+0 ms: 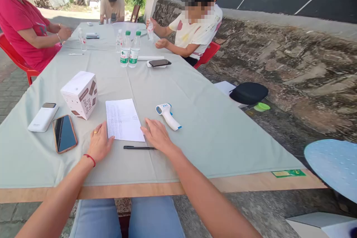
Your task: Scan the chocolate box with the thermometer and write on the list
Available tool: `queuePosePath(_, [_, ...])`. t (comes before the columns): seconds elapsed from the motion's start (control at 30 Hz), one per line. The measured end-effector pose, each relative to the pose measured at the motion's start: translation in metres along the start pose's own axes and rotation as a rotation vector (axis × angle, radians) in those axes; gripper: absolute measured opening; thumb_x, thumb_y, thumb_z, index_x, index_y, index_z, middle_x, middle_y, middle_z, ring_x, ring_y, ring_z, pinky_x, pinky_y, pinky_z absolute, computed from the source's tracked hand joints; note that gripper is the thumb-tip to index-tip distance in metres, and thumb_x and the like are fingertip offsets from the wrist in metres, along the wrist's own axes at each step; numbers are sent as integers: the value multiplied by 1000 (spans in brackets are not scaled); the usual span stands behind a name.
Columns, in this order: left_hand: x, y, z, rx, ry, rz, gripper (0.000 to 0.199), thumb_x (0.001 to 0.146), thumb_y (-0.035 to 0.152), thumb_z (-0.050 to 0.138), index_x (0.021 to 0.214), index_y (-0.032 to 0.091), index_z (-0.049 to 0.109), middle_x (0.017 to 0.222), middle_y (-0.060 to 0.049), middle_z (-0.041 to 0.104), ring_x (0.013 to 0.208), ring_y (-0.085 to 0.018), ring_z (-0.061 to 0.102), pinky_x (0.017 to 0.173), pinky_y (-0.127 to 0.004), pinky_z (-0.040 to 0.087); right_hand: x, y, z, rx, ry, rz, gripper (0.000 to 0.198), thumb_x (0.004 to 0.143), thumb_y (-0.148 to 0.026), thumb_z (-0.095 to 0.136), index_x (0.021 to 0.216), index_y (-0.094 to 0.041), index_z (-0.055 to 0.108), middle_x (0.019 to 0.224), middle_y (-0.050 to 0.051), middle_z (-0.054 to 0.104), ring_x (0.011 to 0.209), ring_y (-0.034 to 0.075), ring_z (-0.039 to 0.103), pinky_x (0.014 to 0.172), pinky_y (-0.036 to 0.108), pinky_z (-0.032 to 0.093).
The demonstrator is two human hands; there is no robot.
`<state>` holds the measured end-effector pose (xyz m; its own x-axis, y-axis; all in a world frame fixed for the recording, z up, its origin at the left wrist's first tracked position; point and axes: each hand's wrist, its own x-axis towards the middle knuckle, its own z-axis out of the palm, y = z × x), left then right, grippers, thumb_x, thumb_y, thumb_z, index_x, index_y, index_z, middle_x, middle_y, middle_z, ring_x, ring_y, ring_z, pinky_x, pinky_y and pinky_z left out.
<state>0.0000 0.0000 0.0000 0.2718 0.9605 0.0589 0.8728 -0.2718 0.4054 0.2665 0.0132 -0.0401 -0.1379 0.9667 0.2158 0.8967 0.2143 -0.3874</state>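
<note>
A white sheet of paper (pixel 126 121) with rows of small print lies between my two hands. My left hand (pixel 99 143) rests flat on the tablecloth at the sheet's left edge, with a ring and a red cord at the wrist. Flat by the right edge is my right hand (pixel 157 134), its fingers stretched out and holding nothing. A black pen (pixel 138 147) lies just below the sheet, its right end close to my right hand. To the right of the paper is a white infrared thermometer (pixel 168 116). A smartphone (pixel 65 134) lies left of my left hand.
Beyond the phone are a white power bank (pixel 43 117) and a white-pink carton (pixel 80 95). Green-capped water bottles (pixel 130 54) and a dark phone (pixel 160 63) stand or lie farther up the table (pixel 195 137). Three people sit around it. A blue round stool (pixel 331 163) is at right.
</note>
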Motion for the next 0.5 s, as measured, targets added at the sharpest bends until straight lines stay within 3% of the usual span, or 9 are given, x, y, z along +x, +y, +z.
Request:
queuePosePath(0.17, [-7, 3, 6, -39, 1, 8, 67, 89, 33, 47, 145, 12, 17, 142, -20, 41, 136, -32, 36, 109, -51, 32, -16, -33, 11, 128, -69, -86, 50, 98, -38, 38, 141, -14, 43, 140, 16, 47, 132, 31, 39, 108, 51, 37])
queuePosePath(0.33, [-40, -9, 4, -33, 38, 38, 71, 89, 41, 49, 147, 15, 18, 141, -19, 43, 134, -33, 38, 108, -51, 34, -50, -29, -7, 287, -176, -137, 52, 97, -41, 44, 144, -20, 37, 143, 11, 44, 133, 27, 39, 109, 47, 39])
queuePosePath(0.43, [-59, -16, 0, -16, 28, 68, 74, 88, 41, 51, 149, 16, 17, 143, -19, 40, 134, -34, 37, 108, -53, 34, -77, -23, -17, 298, -135, -138, 48, 93, -43, 55, 136, -22, 46, 135, 11, 49, 125, 27, 45, 101, 44, 46])
queuePosePath(0.5, [-62, -18, -3, 2, 12, 90, 77, 87, 44, 54, 149, 17, 19, 146, -18, 36, 137, -34, 32, 109, -54, 32, -92, -22, -18, 259, -72, -213, 31, 96, -36, 54, 123, -21, 56, 121, 12, 55, 114, 27, 51, 93, 43, 48])
